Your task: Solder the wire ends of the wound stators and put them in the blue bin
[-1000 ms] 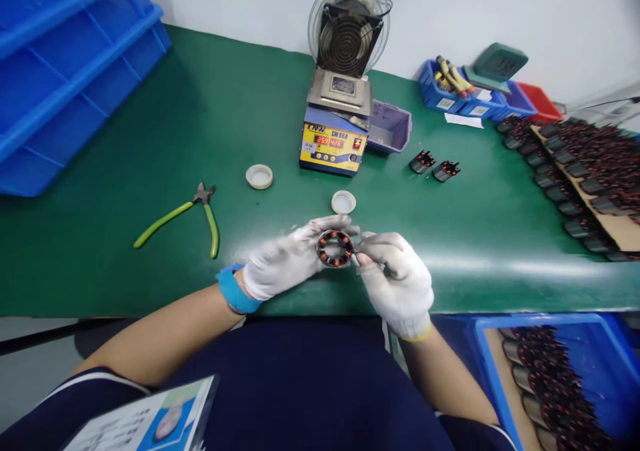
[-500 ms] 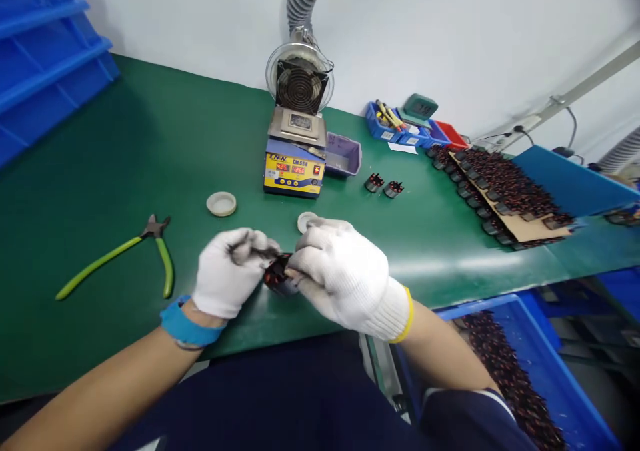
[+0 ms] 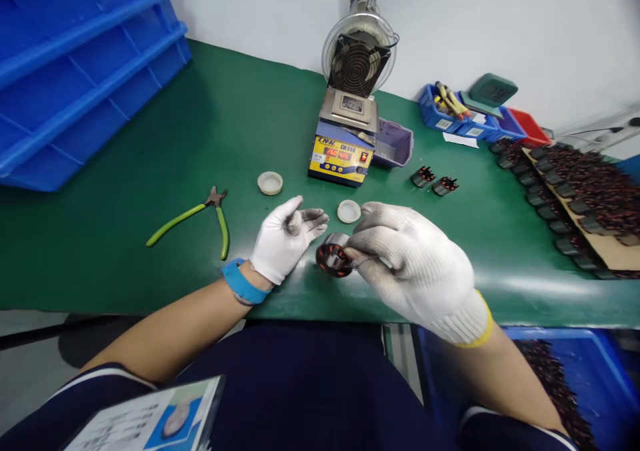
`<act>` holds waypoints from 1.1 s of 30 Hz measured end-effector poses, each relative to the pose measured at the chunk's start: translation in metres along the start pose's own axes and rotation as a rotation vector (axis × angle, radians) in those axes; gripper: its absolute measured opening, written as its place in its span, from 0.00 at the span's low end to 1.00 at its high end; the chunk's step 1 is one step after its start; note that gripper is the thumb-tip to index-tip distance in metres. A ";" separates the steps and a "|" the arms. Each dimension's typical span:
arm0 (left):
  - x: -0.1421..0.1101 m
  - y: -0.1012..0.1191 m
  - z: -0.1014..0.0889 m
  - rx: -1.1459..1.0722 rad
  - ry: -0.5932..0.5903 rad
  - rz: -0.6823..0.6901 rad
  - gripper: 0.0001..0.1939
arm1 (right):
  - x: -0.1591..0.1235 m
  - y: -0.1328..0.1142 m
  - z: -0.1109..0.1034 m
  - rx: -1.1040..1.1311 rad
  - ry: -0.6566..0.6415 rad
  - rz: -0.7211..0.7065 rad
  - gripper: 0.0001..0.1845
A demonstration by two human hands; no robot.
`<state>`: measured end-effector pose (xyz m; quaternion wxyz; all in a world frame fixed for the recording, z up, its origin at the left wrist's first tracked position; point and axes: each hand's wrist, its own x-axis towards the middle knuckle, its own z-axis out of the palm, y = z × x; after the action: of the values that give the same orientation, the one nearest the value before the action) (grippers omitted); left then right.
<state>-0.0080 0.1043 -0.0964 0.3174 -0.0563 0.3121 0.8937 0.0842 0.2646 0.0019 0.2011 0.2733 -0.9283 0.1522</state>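
Observation:
A motor stator [image 3: 334, 256], a steel ring with copper windings, is pinched at its right side by my right hand [image 3: 407, 261] in a white glove with a yellow cuff. Its open end tilts toward me, just above the green bench. My left hand [image 3: 287, 241], gloved with darkened fingertips, lies palm up to the left of the stator, fingers apart and holding nothing. Two small white round dishes are near: one dish [image 3: 349, 211] just behind the stator, another dish [image 3: 270, 183] beyond my left hand. Green-handled cutting pliers [image 3: 216, 201] lie open on the left.
A yellow-and-blue solder pot [image 3: 340, 154] with a fan stands behind, beside a purple bin [image 3: 394, 143]. Two stators [image 3: 434, 180] sit right of it. Rows of stators [image 3: 575, 204] fill the right side. Blue crates [image 3: 90, 71] stack at left; a blue bin [image 3: 600, 384] sits below the bench.
My left hand has let go of the stator and opened to the left. The stator has turned over in my right hand. The camera view has shifted left.

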 end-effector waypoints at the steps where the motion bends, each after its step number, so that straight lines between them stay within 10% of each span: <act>1: 0.002 -0.001 -0.002 -0.007 -0.001 -0.090 0.21 | 0.001 0.000 0.000 0.017 -0.011 0.000 0.07; 5: -0.002 -0.009 -0.010 0.094 -0.411 -0.454 0.25 | -0.003 0.005 0.004 0.036 0.008 0.029 0.07; 8: -0.010 -0.012 -0.010 0.313 -0.636 -0.407 0.23 | -0.013 0.008 0.009 0.018 0.040 0.076 0.06; 10: -0.013 -0.014 -0.007 0.459 -0.611 -0.252 0.22 | -0.023 0.006 0.011 0.141 0.120 0.151 0.05; 15: -0.015 -0.027 -0.003 0.545 -0.332 0.070 0.33 | -0.056 -0.005 0.028 0.400 0.877 0.353 0.06; 20: -0.020 -0.038 -0.009 0.678 -0.399 0.345 0.37 | -0.073 -0.013 0.084 0.068 0.343 0.558 0.34; 33: -0.014 -0.042 -0.028 1.114 -0.721 0.675 0.50 | -0.079 -0.015 0.101 0.224 0.340 0.441 0.32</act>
<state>0.0255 0.1052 -0.1362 0.0899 0.5086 0.5958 0.6150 0.1241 0.2484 -0.1199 0.2842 0.0560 -0.8957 0.3374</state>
